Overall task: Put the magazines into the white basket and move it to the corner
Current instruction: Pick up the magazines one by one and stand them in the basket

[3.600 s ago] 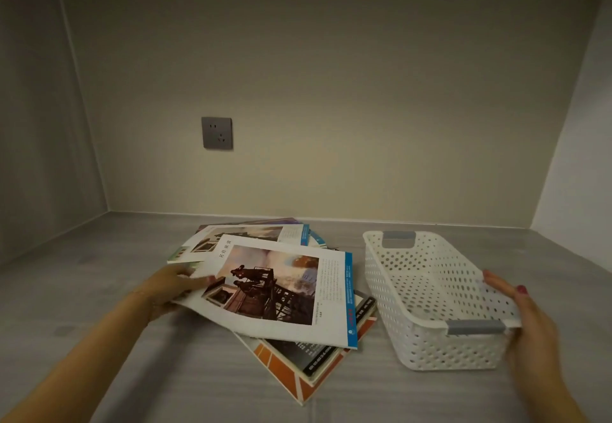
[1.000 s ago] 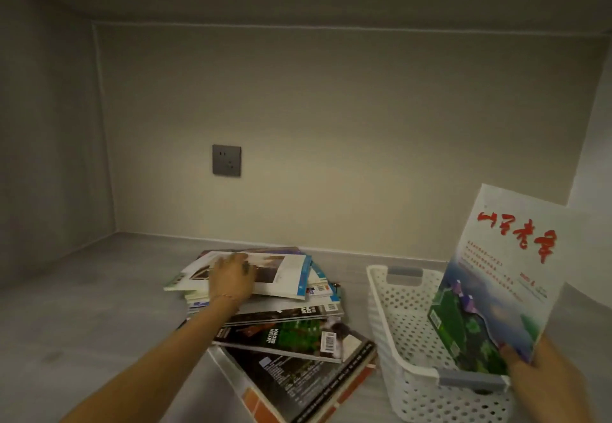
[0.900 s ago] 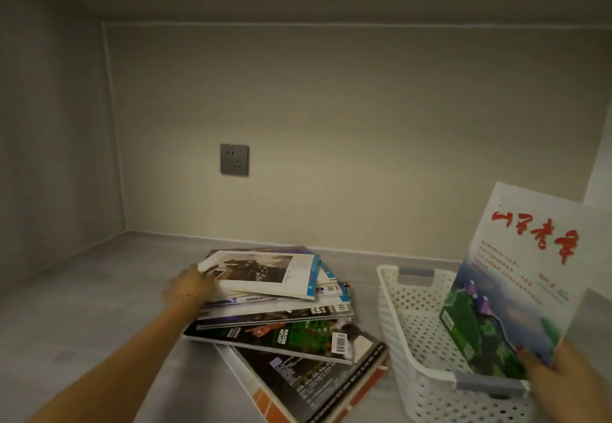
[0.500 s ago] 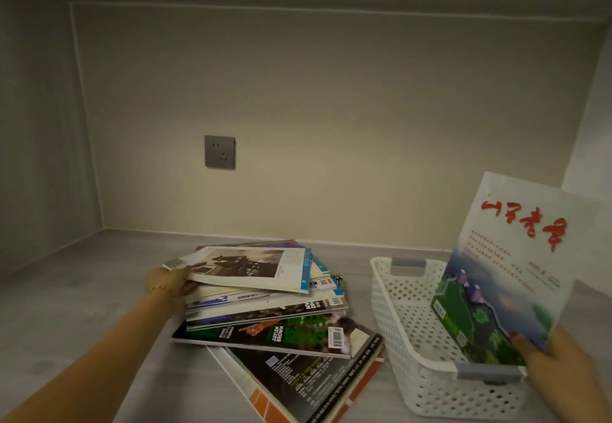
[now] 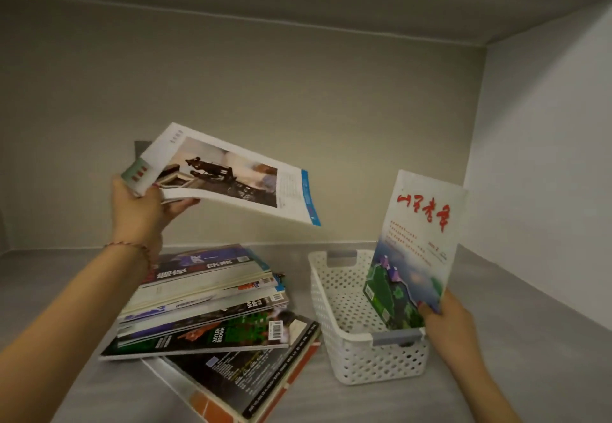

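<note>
Gripping magazines (image 5: 228, 175), both hands (image 5: 142, 210) raised

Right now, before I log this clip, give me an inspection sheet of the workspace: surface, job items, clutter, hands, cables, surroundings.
Surface: grey shelf floor, bare where visible.
Job's things: white basket upright on the shelf; magazine with red title standing on end in it, leaning right; white-covered magazine lifted above the pile; stack of magazines left of the basket, fanned unevenly.
Clutter: nothing seen.
Hands: left hand grips the white-covered magazine's corner; right hand pinches the red-title magazine's lower edge.
Cables: nothing seen.
Surroundings: beige back wall, white right side wall, shelf ceiling above; grey wall socket mostly hidden behind the lifted magazine.
</note>
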